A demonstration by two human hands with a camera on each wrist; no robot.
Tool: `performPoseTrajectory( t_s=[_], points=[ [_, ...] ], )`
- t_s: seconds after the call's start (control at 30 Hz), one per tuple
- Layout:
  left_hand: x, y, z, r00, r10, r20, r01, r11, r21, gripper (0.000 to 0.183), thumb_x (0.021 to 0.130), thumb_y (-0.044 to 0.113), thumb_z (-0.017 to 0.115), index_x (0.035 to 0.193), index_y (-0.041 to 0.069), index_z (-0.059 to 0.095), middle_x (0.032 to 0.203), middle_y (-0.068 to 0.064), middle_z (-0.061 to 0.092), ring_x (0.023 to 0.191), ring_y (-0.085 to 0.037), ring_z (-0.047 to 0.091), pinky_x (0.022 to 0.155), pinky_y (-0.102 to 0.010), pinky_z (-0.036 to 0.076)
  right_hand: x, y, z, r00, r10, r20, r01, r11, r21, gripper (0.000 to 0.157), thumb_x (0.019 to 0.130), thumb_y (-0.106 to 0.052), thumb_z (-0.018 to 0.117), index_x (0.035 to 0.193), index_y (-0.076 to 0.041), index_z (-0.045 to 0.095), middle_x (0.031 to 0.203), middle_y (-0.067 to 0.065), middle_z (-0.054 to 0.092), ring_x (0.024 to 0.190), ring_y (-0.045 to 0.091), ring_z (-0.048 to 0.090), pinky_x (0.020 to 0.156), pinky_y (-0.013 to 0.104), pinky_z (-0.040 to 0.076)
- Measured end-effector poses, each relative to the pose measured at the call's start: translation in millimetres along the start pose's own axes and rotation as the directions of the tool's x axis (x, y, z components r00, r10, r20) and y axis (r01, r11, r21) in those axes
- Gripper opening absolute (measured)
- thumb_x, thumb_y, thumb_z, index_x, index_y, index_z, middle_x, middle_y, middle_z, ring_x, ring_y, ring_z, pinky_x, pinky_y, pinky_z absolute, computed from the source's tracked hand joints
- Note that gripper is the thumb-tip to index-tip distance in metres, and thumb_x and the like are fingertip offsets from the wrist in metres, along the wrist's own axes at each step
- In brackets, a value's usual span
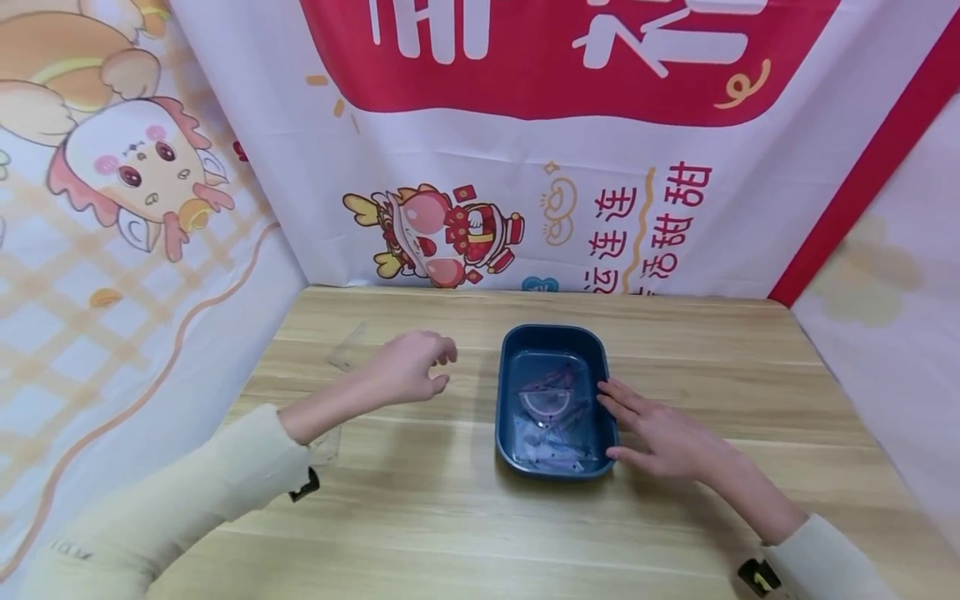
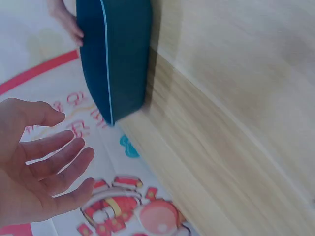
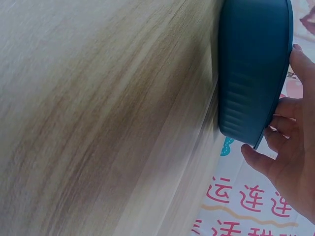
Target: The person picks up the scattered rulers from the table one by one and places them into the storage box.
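Note:
A dark blue rectangular box, open at the top, stands on the wooden table. Inside lie a clear protractor and several other see-through flat pieces, overlapping and hard to tell apart. My right hand holds the box's right rim, some fingers hooked over the edge; the right wrist view shows this hand against the box wall. To the left of the box, my left hand hovers above the table with loosely bent fingers. It holds nothing, as the left wrist view of the hand shows.
A clear triangular piece lies on the table behind the left forearm. Another clear piece is partly hidden by the left sleeve. Printed cloth hangs along the table's far edge and both sides.

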State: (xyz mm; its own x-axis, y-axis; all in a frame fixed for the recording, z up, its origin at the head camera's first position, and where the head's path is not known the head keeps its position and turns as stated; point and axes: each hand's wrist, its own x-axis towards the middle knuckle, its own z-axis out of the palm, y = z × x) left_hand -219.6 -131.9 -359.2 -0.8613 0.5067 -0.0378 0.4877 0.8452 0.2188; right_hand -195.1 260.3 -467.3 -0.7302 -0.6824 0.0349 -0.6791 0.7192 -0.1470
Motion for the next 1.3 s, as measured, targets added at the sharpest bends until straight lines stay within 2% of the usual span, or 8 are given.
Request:
performPoseTrajectory(
  t_s=[0.13, 0.27, 0.43, 0.63, 0.87, 1.03, 1.17, 1.3],
  points=[
    [-22.5, -16.4, 1.0, 0.998, 0.017, -0.057, -0.017, 1.000, 0.006, 0.026, 0.083, 0.015, 0.076, 0.106, 0.004, 0.070, 0.097, -0.008, 0.072, 0.092, -0.022, 0.067, 0.082, -0.038, 0.058, -0.1, -0.2, -2.2, 1.000, 0.011, 0.011, -0.011, 1.000, 0.004, 0.078, 0.094, -0.055, 0.059, 0.152, -0.007, 0.039, 0.165, 0.012, 0.026, 0.149, 0.031, 0.034, 0.109, 0.053, 0.044],
    [-44.8, -32.5, 8.0, 0.998, 0.001, -0.062, -0.002, 1.000, -0.005, 0.028, 0.081, 0.013, 0.077, 0.106, 0.002, 0.069, 0.098, -0.010, 0.072, 0.092, -0.024, 0.067, 0.081, -0.039, 0.058, -0.1, -0.5, -3.5, 1.000, 0.010, 0.015, -0.010, 1.000, 0.002, 0.077, 0.094, -0.054, 0.060, 0.152, -0.007, 0.039, 0.165, 0.012, 0.026, 0.149, 0.032, 0.033, 0.109, 0.053, 0.044],
    [-67.7, -55.7, 19.2, 0.995, -0.051, -0.081, 0.049, 0.998, -0.031, 0.037, 0.076, 0.011, 0.080, 0.108, -0.003, 0.067, 0.101, -0.016, 0.071, 0.094, -0.031, 0.068, 0.082, -0.043, 0.058, -0.2, -0.3, -2.8, 1.000, 0.014, 0.017, -0.014, 1.000, 0.002, 0.077, 0.094, -0.053, 0.060, 0.152, -0.007, 0.040, 0.165, 0.012, 0.026, 0.149, 0.032, 0.033, 0.109, 0.054, 0.044],
    [-90.1, -83.2, 26.0, 0.982, -0.151, -0.113, 0.150, 0.988, -0.025, 0.043, 0.074, 0.013, 0.083, 0.110, -0.004, 0.067, 0.101, -0.016, 0.071, 0.093, -0.032, 0.068, 0.081, -0.046, 0.058, -0.4, -0.1, -2.1, 1.000, 0.008, 0.007, -0.008, 1.000, 0.001, 0.076, 0.094, -0.051, 0.062, 0.152, -0.006, 0.040, 0.164, 0.013, 0.027, 0.149, 0.032, 0.034, 0.109, 0.053, 0.044],
    [-114.1, -104.8, 43.4, 0.972, -0.230, -0.050, 0.231, 0.973, 0.001, 0.047, 0.073, 0.020, 0.083, 0.109, -0.006, 0.067, 0.101, -0.018, 0.071, 0.092, -0.035, 0.068, 0.080, -0.047, 0.057, -1.3, -1.1, 0.7, 1.000, 0.012, 0.004, -0.012, 1.000, -0.005, 0.076, 0.095, -0.053, 0.060, 0.152, -0.007, 0.040, 0.164, 0.013, 0.027, 0.148, 0.032, 0.035, 0.109, 0.052, 0.045],
    [-129.4, -117.3, 65.0, 0.946, -0.323, 0.012, 0.323, 0.947, 0.003, 0.061, 0.072, 0.030, 0.086, 0.113, -0.008, 0.063, 0.108, -0.022, 0.068, 0.095, -0.038, 0.067, 0.082, -0.051, 0.057, -1.4, -1.4, 2.1, 1.000, 0.016, 0.001, -0.016, 1.000, 0.003, 0.076, 0.094, -0.053, 0.061, 0.151, -0.007, 0.041, 0.164, 0.012, 0.028, 0.147, 0.032, 0.036, 0.108, 0.053, 0.046],
    [-136.3, -125.1, 80.1, 0.932, -0.363, 0.022, 0.363, 0.932, 0.009, 0.067, 0.072, 0.039, 0.086, 0.111, -0.010, 0.062, 0.104, -0.023, 0.065, 0.088, -0.033, 0.065, 0.078, -0.050, 0.056, -1.0, -1.3, 2.0, 1.000, 0.015, 0.004, -0.015, 1.000, 0.011, 0.076, 0.095, -0.053, 0.060, 0.152, -0.007, 0.040, 0.164, 0.012, 0.027, 0.148, 0.032, 0.034, 0.109, 0.053, 0.044],
    [-138.3, -128.1, 88.7, 0.927, -0.375, 0.011, 0.374, 0.927, 0.017, 0.063, 0.076, 0.042, 0.084, 0.106, -0.009, 0.061, 0.095, -0.018, 0.061, 0.080, -0.027, 0.060, 0.069, -0.047, 0.053, -0.3, -0.4, 2.3, 1.000, 0.014, 0.001, -0.014, 1.000, 0.018, 0.076, 0.094, -0.053, 0.061, 0.152, -0.007, 0.040, 0.164, 0.011, 0.027, 0.149, 0.031, 0.034, 0.110, 0.052, 0.044]
  ],
)
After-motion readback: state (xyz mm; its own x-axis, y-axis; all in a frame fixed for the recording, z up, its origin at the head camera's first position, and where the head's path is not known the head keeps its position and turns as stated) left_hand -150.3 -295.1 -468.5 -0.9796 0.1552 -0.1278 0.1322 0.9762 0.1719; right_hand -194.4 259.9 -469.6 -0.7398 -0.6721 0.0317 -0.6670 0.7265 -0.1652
